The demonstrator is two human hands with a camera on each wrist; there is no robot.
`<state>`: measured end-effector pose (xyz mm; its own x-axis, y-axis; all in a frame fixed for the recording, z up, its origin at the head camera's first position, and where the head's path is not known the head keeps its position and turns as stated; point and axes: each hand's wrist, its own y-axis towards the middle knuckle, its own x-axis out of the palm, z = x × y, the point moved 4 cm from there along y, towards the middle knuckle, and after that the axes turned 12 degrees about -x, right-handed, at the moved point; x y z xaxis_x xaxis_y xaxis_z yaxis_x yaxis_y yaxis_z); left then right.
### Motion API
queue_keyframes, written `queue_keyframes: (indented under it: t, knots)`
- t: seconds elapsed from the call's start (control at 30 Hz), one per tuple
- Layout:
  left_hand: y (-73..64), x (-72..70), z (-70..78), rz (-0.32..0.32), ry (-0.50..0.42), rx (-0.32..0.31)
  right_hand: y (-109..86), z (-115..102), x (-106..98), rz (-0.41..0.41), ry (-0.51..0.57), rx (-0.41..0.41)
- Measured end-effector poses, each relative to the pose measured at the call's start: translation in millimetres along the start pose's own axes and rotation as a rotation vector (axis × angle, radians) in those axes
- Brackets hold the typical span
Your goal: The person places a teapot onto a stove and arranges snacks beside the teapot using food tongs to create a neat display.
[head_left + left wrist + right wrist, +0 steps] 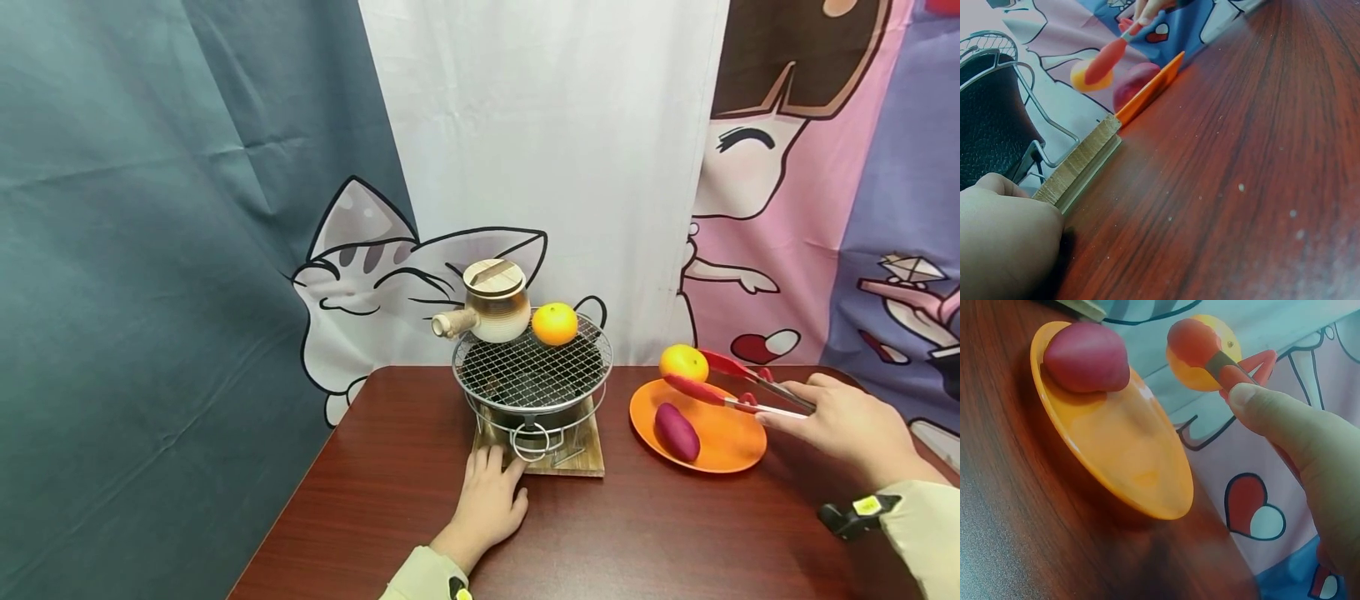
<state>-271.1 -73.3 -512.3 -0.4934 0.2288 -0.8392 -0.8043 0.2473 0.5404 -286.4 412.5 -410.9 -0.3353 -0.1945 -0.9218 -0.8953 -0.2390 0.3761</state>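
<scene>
My right hand [851,421] grips red-tipped tongs [738,400], whose tips pinch an orange mandarin [683,364]. The right wrist view shows that mandarin [1204,353] held above and apart from the orange plate [1135,447]. On the plate lies a purple sweet potato [677,432]. My left hand [487,504] rests at the front left edge of the wooden base [588,458] under a small grill, its fingers touching the board. In the left wrist view the left hand [1007,240] covers the board's near corner.
The round wire grill rack [517,379] carries a small clay pot [502,317] with a wooden lid and side handle. Another mandarin [555,324] sits beside the pot. A printed cloth [555,150] hangs behind the dark red table [360,500].
</scene>
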Motion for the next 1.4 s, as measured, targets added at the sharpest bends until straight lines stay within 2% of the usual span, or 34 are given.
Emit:
queue_keyframes:
  t: [0.13,0.23,0.47,0.93,1.4]
  knots:
    - [-0.6,-1.0,0.5,0.005,-0.001,0.006,3.5,-4,-4,-0.020,0.002,0.006]
    - [-1.0,-1.9,0.9,0.019,0.000,0.014,6.4,-9,-9,-0.006,-0.001,-0.002]
    - [0.0,-2.0,0.9,0.022,-0.006,0.015,14.1,-30,-25,0.037,-0.048,-0.070]
    - [-0.2,-2.6,1.4,0.048,0.004,0.026,27.2,-68,-48,0.075,-0.106,-0.151]
    - [-0.5,-2.5,1.4,0.040,-0.012,0.020,30.9,-80,-65,0.108,-0.128,-0.167]
